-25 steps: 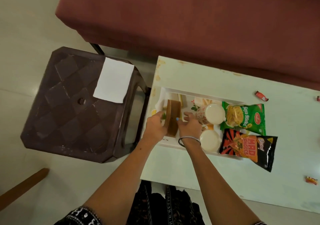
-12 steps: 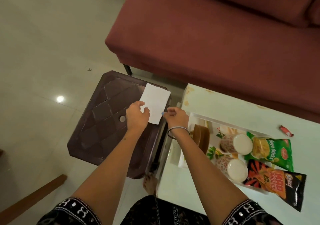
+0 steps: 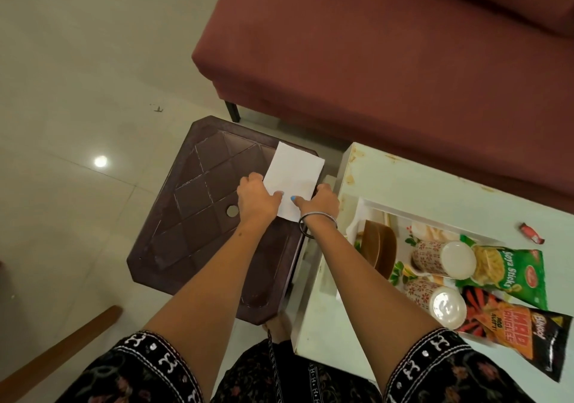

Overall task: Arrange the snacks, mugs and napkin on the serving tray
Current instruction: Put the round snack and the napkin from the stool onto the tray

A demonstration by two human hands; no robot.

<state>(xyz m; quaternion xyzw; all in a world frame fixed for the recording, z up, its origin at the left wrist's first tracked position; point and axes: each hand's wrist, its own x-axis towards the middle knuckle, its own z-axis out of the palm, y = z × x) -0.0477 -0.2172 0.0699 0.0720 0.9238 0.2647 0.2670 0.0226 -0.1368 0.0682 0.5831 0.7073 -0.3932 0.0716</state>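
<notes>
Pale tiled floor (image 3: 77, 76), a maroon sofa (image 3: 388, 61), and me bent over a dark brown stool (image 3: 192, 216) with both hands on the white napkin (image 3: 293, 179).

My left hand (image 3: 257, 200) pinches the napkin's near left edge, thumb on top of the paper; my right hand (image 3: 320, 205), bangle (image 3: 316, 221) at the wrist, grips the near right edge with the thumb pressed on top. The napkin lies at the stool's far right corner, well apart from the white serving tray (image 3: 363, 210) on the pale table (image 3: 435, 191) to my right. That tray already carries a brown bowl (image 3: 379, 244), two patterned mugs (image 3: 441, 258) on their sides, the green Soya Sticks packet (image 3: 509, 272) and the black-and-orange snack packet (image 3: 521, 337), which overhangs the tray's near corner.
</notes>
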